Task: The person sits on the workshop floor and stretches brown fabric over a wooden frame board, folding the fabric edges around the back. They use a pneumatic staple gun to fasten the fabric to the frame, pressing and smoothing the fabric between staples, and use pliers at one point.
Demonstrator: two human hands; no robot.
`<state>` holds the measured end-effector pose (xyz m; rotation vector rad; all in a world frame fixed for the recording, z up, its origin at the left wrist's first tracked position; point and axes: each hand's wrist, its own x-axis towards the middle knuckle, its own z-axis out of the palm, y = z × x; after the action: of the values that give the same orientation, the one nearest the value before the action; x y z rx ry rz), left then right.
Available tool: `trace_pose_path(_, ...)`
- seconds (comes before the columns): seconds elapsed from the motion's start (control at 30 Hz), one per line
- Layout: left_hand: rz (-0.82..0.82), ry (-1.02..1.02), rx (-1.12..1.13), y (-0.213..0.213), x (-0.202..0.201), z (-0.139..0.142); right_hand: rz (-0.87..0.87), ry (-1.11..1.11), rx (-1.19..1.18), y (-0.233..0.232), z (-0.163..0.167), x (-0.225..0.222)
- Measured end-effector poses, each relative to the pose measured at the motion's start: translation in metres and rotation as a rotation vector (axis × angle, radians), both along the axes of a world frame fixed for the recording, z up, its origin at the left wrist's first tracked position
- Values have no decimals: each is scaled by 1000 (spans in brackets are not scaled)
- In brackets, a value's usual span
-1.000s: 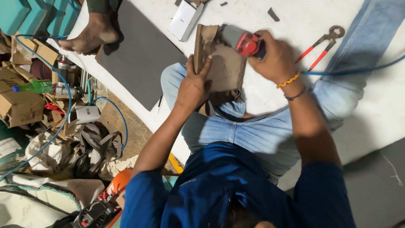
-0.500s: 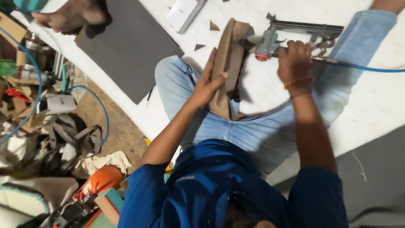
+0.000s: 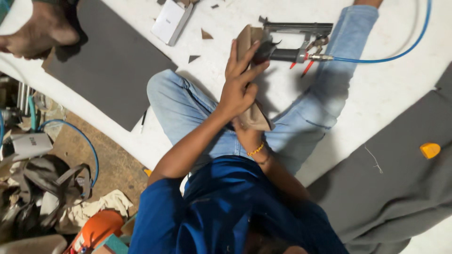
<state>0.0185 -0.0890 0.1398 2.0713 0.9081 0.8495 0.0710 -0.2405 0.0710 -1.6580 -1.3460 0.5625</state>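
I sit on a white floor sheet (image 3: 376,99) with a tan leather-like piece (image 3: 256,117) held upright over my lap. My left hand (image 3: 240,84) grips its upper part, fingers spread across it. My right hand (image 3: 246,135), wearing a yellow bead bracelet, holds the piece from below and is mostly hidden behind it. A black pneumatic stapler (image 3: 294,42) lies on the sheet just beyond the piece, and neither hand holds it.
A blue air hose (image 3: 383,58) runs right from the stapler. A dark grey sheet (image 3: 108,70) and a white box (image 3: 168,21) lie at upper left, near another person's foot (image 3: 37,33). Grey fabric (image 3: 400,188) with a yellow object (image 3: 430,150) is at right. Tool clutter crowds the left edge.
My right hand let go of the stapler, which now lies on the sheet, and came down under the tan piece. My left hand kept hold of the piece.
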Motion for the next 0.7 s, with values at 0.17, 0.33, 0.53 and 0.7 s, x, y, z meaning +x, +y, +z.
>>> trace_pose_path(0.17,306,63,142,-7,-18,30,-30,761,-396,25,1,46)
trace_pose_path(0.33,5,336,234,1,-30,63,412,638,-151,48,-22,93)
trace_pose_path(0.53,-415,347,-82,29,-7,74,456,738,-256,38,-40,114)
trace_pose_path(0.7,-658,321,-163,33,19,63,406,635,-212,22,-39,112)
